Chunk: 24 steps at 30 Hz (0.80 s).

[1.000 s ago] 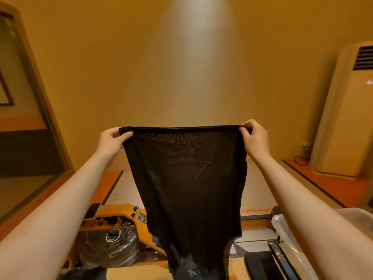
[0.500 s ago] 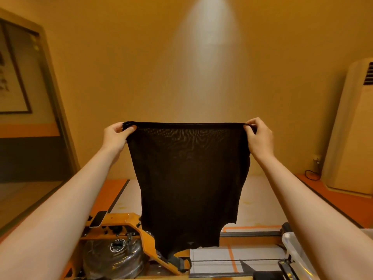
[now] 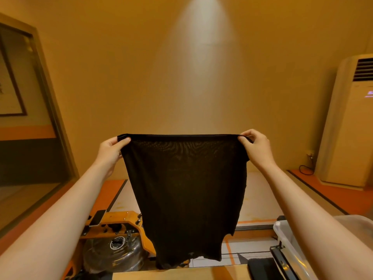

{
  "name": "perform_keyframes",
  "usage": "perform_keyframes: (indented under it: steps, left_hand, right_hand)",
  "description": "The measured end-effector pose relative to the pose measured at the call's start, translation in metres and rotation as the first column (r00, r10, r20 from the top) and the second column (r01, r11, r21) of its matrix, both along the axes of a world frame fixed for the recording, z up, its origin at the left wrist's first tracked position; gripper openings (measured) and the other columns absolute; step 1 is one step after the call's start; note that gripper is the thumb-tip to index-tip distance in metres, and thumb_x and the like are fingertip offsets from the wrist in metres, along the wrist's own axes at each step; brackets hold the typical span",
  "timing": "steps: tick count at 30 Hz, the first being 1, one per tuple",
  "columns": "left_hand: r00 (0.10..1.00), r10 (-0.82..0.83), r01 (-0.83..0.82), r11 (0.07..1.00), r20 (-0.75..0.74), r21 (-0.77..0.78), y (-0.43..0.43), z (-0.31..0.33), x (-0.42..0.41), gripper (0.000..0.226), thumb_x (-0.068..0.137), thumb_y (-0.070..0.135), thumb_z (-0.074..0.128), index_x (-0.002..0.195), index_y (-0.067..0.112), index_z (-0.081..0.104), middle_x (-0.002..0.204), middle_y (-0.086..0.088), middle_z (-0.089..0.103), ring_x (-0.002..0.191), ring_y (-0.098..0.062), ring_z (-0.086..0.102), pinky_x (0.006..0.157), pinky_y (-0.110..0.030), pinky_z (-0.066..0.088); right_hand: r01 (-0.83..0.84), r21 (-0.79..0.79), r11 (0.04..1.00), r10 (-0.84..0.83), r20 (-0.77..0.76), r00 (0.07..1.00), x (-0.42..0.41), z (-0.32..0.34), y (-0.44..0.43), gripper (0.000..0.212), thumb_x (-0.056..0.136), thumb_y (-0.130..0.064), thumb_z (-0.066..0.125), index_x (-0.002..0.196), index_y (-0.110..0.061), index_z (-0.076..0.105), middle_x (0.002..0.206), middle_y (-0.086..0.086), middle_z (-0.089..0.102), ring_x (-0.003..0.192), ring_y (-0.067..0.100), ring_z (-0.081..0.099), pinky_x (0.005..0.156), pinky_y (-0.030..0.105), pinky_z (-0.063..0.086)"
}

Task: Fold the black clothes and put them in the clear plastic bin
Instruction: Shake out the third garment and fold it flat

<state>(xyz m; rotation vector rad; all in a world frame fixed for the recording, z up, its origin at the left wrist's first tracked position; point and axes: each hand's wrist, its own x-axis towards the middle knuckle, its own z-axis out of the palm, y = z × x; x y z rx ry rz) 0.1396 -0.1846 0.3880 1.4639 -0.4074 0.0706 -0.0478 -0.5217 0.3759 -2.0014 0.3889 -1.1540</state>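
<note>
All that shows of us is two arms, bare along their whole visible length. Our left forearm (image 3: 60,219) and right forearm (image 3: 312,215) look broad and smooth nearest the camera, as a wide lens makes them, and taper evenly to slim wrists. Our left hand (image 3: 110,151) and right hand (image 3: 257,149) are bare as well, with rounded knuckles; a short nail shows on the left thumb (image 3: 125,140). Amber room light tints all of it, with soft shadow along the undersides of both forearms.
</note>
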Motion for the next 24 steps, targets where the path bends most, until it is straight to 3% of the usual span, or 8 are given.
perform_keyframes:
  steps: [5, 8, 12, 14, 19, 24]
  left_hand:
    - [0.997, 0.079, -0.079, 0.996, 0.002, -0.046, 0.002, 0.003, -0.011, 0.007, 0.094, 0.017, 0.062, 0.093, 0.020, 0.068, 0.095, 0.001, 0.068, 0.087, -0.013, 0.063, 0.076, -0.027, 0.050]
    - [0.992, 0.121, -0.120, 0.992, 0.047, -0.026, -0.005, 0.005, -0.015, 0.011, 0.095, 0.017, 0.061, 0.103, 0.015, 0.066, 0.093, 0.004, 0.066, 0.087, -0.012, 0.062, 0.074, -0.026, 0.049]
    - [0.954, 0.223, -0.259, 0.949, 0.201, 0.178, -0.017, -0.004, -0.014, 0.011, 0.091, 0.025, 0.066, 0.093, 0.014, 0.067, 0.092, 0.000, 0.064, 0.096, -0.025, 0.061, 0.082, -0.036, 0.047]
    - [0.932, 0.249, -0.322, 0.902, 0.263, 0.288, -0.026, -0.011, -0.022, 0.011, 0.090, 0.028, 0.067, 0.086, 0.018, 0.067, 0.095, 0.000, 0.061, 0.093, -0.023, 0.057, 0.083, -0.039, 0.046]
    - [0.981, -0.050, -0.025, 0.924, 0.185, 0.381, -0.070, -0.049, -0.060, 0.011, 0.091, 0.015, 0.066, 0.081, 0.014, 0.071, 0.078, -0.005, 0.068, 0.068, -0.020, 0.060, 0.064, -0.032, 0.047]
    - [0.945, -0.315, 0.214, 0.795, 0.085, 0.568, -0.120, -0.127, -0.110, 0.011, 0.090, 0.010, 0.065, 0.083, 0.018, 0.071, 0.073, -0.003, 0.070, 0.066, -0.013, 0.064, 0.060, -0.025, 0.046]
  right_hand:
    - [-0.046, 0.010, 0.999, 0.047, -0.053, 0.997, -0.022, -0.001, -0.004, 0.007, 0.092, -0.018, 0.065, 0.091, -0.016, 0.071, 0.089, -0.006, 0.068, 0.084, 0.005, 0.062, 0.060, 0.012, 0.044]
    - [-0.109, 0.066, 0.992, 0.112, -0.046, 0.993, -0.033, 0.005, -0.001, 0.006, 0.091, -0.018, 0.066, 0.087, -0.016, 0.071, 0.085, -0.005, 0.069, 0.076, 0.004, 0.062, 0.056, 0.010, 0.042]
    - [-0.227, 0.154, 0.962, 0.250, -0.157, 0.955, -0.048, 0.004, 0.014, 0.010, 0.091, -0.021, 0.065, 0.086, -0.013, 0.069, 0.082, 0.001, 0.070, 0.072, 0.010, 0.062, 0.060, 0.021, 0.045]
    - [-0.319, 0.243, 0.916, 0.369, -0.203, 0.907, -0.058, -0.007, 0.028, 0.015, 0.093, -0.021, 0.063, 0.087, -0.008, 0.066, 0.080, 0.004, 0.067, 0.070, 0.014, 0.060, 0.057, 0.024, 0.042]
    - [-0.300, 0.453, 0.840, 0.423, -0.196, 0.885, -0.083, -0.083, 0.069, 0.018, 0.095, -0.017, 0.057, 0.079, -0.008, 0.059, 0.072, 0.004, 0.057, 0.067, 0.014, 0.052, 0.061, 0.026, 0.038]
    - [-0.094, 0.734, 0.673, 0.383, -0.237, 0.893, -0.108, -0.191, 0.101, 0.023, 0.095, -0.014, 0.055, 0.081, 0.004, 0.058, 0.082, 0.018, 0.055, 0.081, 0.027, 0.055, 0.071, 0.035, 0.039]
